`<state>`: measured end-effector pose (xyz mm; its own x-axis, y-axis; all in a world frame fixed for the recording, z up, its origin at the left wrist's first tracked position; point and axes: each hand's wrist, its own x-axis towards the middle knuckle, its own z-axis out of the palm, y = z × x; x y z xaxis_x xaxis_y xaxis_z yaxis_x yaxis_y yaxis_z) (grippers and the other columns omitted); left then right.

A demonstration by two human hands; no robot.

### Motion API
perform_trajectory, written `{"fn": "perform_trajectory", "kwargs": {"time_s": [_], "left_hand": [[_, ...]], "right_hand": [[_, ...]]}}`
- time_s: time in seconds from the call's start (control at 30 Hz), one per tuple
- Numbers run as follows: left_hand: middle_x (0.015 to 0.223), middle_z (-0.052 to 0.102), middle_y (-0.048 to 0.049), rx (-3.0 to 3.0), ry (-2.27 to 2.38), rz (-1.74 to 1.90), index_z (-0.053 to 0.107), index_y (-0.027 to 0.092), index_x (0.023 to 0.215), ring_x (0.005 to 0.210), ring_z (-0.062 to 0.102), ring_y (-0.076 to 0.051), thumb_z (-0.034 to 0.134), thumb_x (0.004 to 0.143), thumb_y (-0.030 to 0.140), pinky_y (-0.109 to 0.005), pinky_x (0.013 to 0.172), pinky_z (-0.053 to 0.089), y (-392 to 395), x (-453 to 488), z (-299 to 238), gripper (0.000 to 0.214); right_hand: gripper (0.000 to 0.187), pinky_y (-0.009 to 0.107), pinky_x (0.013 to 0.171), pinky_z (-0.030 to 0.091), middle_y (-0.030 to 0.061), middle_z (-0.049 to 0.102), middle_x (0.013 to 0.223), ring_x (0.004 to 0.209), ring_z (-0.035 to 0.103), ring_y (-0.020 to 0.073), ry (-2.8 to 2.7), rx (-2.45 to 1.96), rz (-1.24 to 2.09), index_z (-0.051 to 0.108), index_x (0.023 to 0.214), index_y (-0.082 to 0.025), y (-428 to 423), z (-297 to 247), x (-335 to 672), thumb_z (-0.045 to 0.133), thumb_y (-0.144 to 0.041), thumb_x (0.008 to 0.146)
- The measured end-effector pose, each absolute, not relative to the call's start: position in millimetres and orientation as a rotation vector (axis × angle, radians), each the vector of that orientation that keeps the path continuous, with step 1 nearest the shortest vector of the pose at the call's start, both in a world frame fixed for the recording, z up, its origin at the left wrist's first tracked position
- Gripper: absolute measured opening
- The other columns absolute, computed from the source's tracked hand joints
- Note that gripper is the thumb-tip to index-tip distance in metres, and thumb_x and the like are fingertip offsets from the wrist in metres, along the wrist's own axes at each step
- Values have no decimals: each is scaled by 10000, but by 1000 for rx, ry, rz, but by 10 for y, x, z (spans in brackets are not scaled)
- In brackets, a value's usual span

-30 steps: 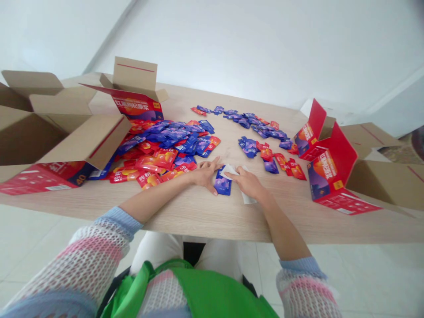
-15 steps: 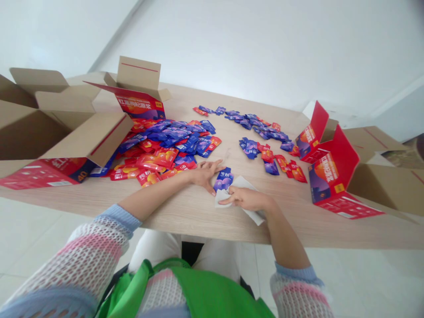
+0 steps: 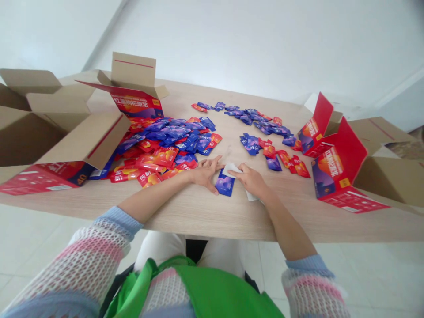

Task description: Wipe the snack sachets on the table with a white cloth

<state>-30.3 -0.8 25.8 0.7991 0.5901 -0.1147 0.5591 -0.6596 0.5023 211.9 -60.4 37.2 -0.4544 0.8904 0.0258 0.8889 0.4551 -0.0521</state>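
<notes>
A blue-purple sachet (image 3: 225, 184) lies flat on the wooden table in front of me. Against its left edge rests my left hand (image 3: 206, 174), fingers spread and thumb near the lower corner. My right hand (image 3: 249, 179) grips a white tissue (image 3: 230, 168), pressing it on the sachet's upper end; part of the tissue hangs below the palm. To the left is a heaped pile of blue and red sachets (image 3: 168, 137), close to my left wrist. Scattered blue sachets (image 3: 251, 144) and red sachets (image 3: 293, 162) lie to the right.
Open cardboard boxes stand at both sides: a large box (image 3: 62, 176) at the left front, a red box (image 3: 137, 105) behind it, and red boxes (image 3: 342, 172) at the right. A row of sachets (image 3: 258, 119) runs along the back. The table's front edge is near me.
My right hand has slid the tissue from the sachet's lower end up to its upper end. My left hand has stayed at the sachet's left side. The view has shifted slightly.
</notes>
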Motion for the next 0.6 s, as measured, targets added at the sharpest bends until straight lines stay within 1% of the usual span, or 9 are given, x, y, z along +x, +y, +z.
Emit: {"fn": "perform_trajectory", "kwargs": {"time_s": [0.1,0.2,0.27,0.33,0.43,0.53,0.6], "left_hand": [[1498,229,-189,2463,849,153,-191,185,1458,1382,51,-413,728,517,643,-586,1050,1,-13,-300,230,1393],[1453,336,-172,2475,844,220,-230,203,1444,1376,117,-395,732,525,616,-577,1052,29,-20,-307,208,1393],[1463,332,-143,2485,853,257,-224,245,1444,1368,152,-383,741,515,606,-564,1059,47,-15,-314,182,1387],[1476,318,-119,2496,871,282,-210,280,1446,1367,151,-374,748,501,609,-568,1061,38,-3,-317,153,1385],[1511,234,-122,2526,886,274,-130,293,1467,1368,147,-389,757,456,618,-570,1066,45,-4,-314,147,1384],[1531,162,-131,2531,915,216,-39,296,1479,1373,116,-413,744,452,629,-581,1061,51,-29,-311,178,1334],[1529,169,-131,2537,891,197,-36,293,1478,1380,102,-406,731,465,640,-583,1063,27,-43,-311,189,1317]], "right_hand": [[476,277,776,372,92,500,1111,906,516,200,-2708,-1634,52,444,1368,-331,-618,391,1990,363,-158,932],[434,275,792,366,92,514,1108,909,504,198,-2751,-1591,116,485,1333,-320,-675,491,1893,363,-184,940],[403,275,803,363,90,512,1118,925,494,199,-2792,-1486,173,534,1287,-316,-729,550,1850,371,-195,939],[397,259,777,364,69,516,1060,885,493,184,-2853,-1380,254,560,1258,-325,-785,581,1818,392,-186,926],[388,248,739,370,44,499,969,820,484,161,-2859,-1311,372,593,1221,-331,-857,592,1803,417,-179,910],[366,265,776,390,48,473,963,849,464,161,-2777,-1155,498,645,1158,-292,-871,566,1841,420,-158,901],[350,272,821,396,53,454,990,893,457,158,-2676,-1013,597,679,1106,-261,-833,522,1882,406,-159,912]]}}
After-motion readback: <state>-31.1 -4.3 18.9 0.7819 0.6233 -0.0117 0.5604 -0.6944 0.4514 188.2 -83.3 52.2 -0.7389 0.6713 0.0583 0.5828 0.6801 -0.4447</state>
